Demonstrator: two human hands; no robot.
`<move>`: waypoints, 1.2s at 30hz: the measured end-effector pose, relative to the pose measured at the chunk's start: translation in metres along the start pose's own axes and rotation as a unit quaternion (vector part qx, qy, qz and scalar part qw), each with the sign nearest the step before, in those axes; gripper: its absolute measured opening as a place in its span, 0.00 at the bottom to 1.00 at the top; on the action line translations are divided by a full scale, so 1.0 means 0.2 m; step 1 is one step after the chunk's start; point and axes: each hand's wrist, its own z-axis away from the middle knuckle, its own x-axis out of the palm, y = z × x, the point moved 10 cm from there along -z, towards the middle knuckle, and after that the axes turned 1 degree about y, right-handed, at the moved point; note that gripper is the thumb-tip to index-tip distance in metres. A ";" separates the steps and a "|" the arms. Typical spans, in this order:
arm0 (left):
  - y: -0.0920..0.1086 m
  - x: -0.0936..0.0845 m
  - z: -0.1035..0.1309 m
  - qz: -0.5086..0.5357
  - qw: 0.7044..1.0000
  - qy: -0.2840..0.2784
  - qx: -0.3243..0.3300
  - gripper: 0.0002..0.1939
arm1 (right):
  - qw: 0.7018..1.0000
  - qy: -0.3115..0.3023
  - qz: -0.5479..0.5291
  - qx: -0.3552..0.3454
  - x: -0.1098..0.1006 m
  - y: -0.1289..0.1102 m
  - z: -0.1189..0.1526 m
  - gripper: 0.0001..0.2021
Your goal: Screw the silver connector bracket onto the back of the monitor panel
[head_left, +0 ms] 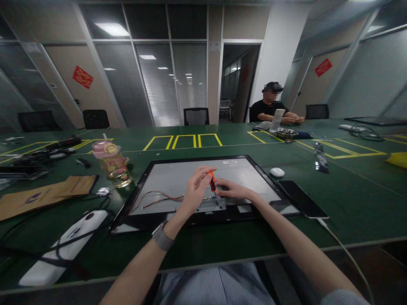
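An orange and black screwdriver (212,181) stands nearly upright over a flat display panel (165,176), its handle pinched in my left hand (196,186). The shaft points down at a metal bracket (210,206) along the panel's near edge. From the other side, my right hand (235,189) has its fingers bent in close to the shaft. Whatever those fingertips hold, if anything, is too small to make out. Thin coloured wires (159,195) run across the panel, left of my left hand.
Left of the panel stand a pink-lidded bottle (111,163), a brown paper envelope (47,195) and a white power strip (66,245) with cables. To the right lie a phone (302,198) on a cable and a white earbud case (277,172). A person (270,103) sits across the table beyond a metal bowl (287,134).
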 end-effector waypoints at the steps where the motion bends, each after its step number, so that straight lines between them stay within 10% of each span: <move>1: 0.01 0.00 0.00 -0.008 1.000 0.007 0.007 0.12 | 1.000 0.001 0.000 0.001 0.00 0.00 0.00 0.29; 36: -0.08 -0.01 -0.01 0.071 0.996 -0.008 -0.054 0.16 | 1.000 0.005 0.008 0.007 0.00 0.05 0.00 0.33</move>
